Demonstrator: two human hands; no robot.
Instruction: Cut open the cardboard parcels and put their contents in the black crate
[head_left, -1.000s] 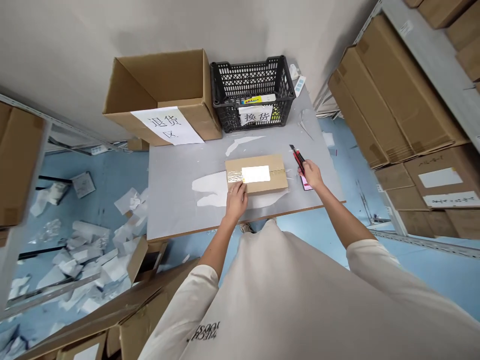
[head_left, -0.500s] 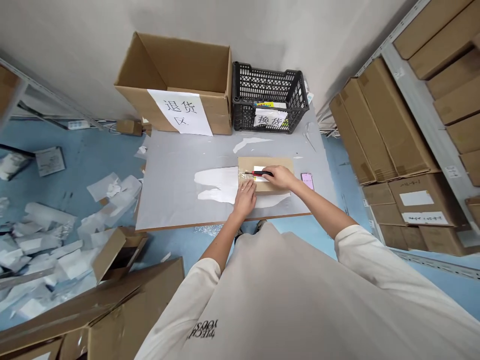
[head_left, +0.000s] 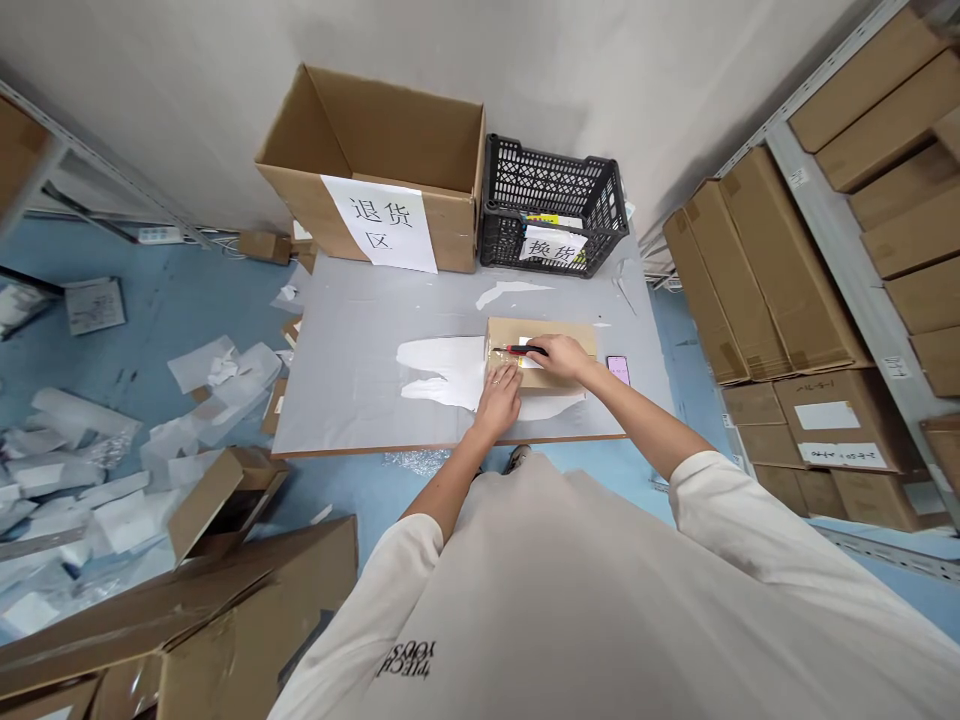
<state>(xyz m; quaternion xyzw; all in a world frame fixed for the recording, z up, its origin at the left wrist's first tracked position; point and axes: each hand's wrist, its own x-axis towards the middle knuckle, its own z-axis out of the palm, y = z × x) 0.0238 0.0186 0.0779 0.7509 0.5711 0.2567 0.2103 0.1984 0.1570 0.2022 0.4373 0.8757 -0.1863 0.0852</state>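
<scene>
A small cardboard box (head_left: 577,334) lies on the grey table with clear tape and a white label on top. My right hand (head_left: 561,356) is closed round a red and black utility knife (head_left: 517,350), its tip pointing left over the taped left end of the box. My left hand (head_left: 501,395) lies on the near left edge of the box, fingers stretched out flat, just below the blade. White paper (head_left: 442,362) is spread under and beside the box. Whether the blade has cut into the tape is too small to tell.
A large open carton (head_left: 450,232) with a paper sign and a black plastic crate (head_left: 495,240) stand along the table's back. A phone (head_left: 618,370) lies right of the box. Paper scraps litter the floor at left; boxes (head_left: 795,270) fill the shelf at right.
The view has shifted slightly, so the table's contents sit a little further right. My hands, the utility knife and the box hold nearly the same positions relative to each other.
</scene>
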